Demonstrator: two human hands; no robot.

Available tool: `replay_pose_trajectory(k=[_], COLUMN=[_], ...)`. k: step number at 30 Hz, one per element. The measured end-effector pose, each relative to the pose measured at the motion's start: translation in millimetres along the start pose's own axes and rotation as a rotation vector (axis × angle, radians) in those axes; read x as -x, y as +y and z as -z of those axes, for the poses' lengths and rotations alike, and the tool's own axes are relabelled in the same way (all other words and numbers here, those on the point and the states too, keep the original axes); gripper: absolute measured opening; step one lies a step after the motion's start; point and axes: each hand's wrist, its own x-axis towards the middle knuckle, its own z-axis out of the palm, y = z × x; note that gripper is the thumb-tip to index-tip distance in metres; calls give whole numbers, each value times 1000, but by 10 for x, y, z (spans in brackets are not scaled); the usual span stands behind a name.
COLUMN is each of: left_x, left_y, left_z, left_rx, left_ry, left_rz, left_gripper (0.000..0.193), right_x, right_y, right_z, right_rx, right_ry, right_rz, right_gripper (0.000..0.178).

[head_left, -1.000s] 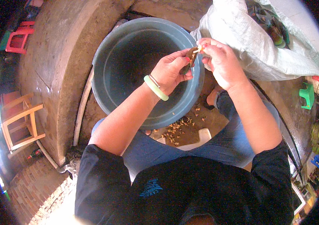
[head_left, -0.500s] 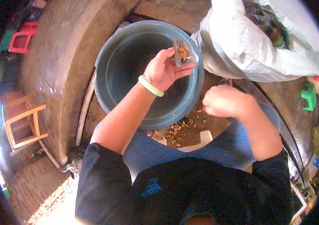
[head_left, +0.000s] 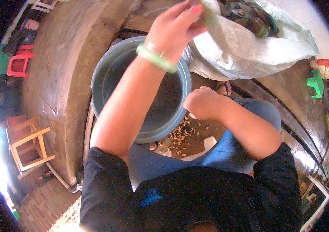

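Note:
My left hand, with a pale green band at its wrist, is raised past the far rim of a big grey-blue tub. Its fingers are closed on a mussel, a blurred greenish-brown shape beside the mouth of a white woven sack. Dark shells, some green-edged, lie in that sack. By the tub's right rim, my right hand is closed in a fist, and whatever it may hold is hidden.
Small yellowish-orange scraps litter the ground between the tub and my knees. A wooden stool frame and a red plastic stool stand at the left. A green stool is at the right, beyond a dark hose.
My left hand has carried the mussel up and away from over the tub to the sack. The right hand has shifted slightly left, still closed. The view has also tilted a little.

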Motion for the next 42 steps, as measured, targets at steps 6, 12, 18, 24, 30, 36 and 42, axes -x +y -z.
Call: replay_pose_trajectory(k=[6,12,18,24,30,36,42], left_x=[-353,-162,-68,487,1120,889,1132], left_y=[443,-615,-1169,-2397,-3608,-3648,-3734], left_z=[-376,1822,1962,2468,3134,2942,2983], left_rx=[-278,-380,-452,-1080,-1484,-1378,-1168], left_ry=[150,635,719,766,433,289,269], left_rz=[18,40,-324,-69,797,940,905], left_gripper=[38,18,27,49,79,93,94], right_x=[-8,-129,-258,-307,-428,-440,-431], right_y=[11,117,110,107,33,57,-1], right_z=[251,202,213,239,275,226,224], right_rx=[-29,-170,-144,-68,-39,-10,-39], right_ry=[-70,-31,-81,-36,-55,-71,-55], right_rz=[-78,-227,-241,-238,-225,-249,-239], right_gripper=[20,20,23,20,19,18,18])
